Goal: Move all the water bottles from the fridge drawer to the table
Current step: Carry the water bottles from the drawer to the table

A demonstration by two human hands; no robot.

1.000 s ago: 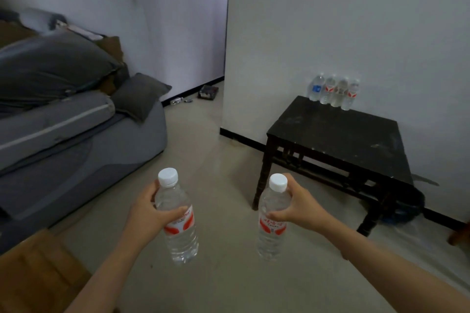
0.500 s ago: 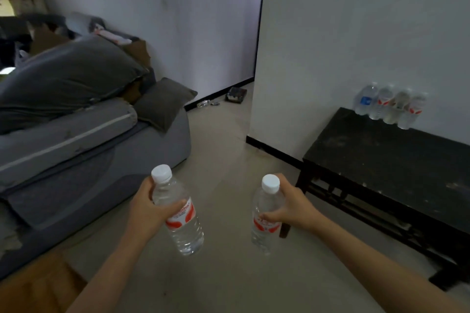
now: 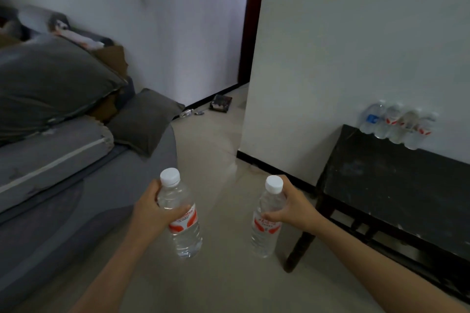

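The left hand (image 3: 150,213) is wrapped round the shoulder of the left bottle (image 3: 187,239), with the thumb lying across the front just above the label. The bottle is clear plastic with a white screw cap standing above the fingers, a red-and-white label just below them, and a ribbed lower body that tilts slightly. The right hand (image 3: 295,207) grasps the right bottle (image 3: 263,236) just under its neck; it is the same make, with the white cap above the thumb and the red label below it. Both bottles are held in the air over the pale floor (image 3: 223,287), apart from each other. Beyond and to the right of the right hand's fingers stands the dark table (image 3: 396,185), with four bottles (image 3: 396,124) in a row at its far edge against the wall (image 3: 356,46). They are blurred, one with a blue label and the others with red, and their caps barely show against the white. The print on the held labels is unreadable, most of each hand's fingers are hidden behind its bottle, and the table's right end is cut off. Left of the left fingers lies a grey sofa (image 3: 63,173).
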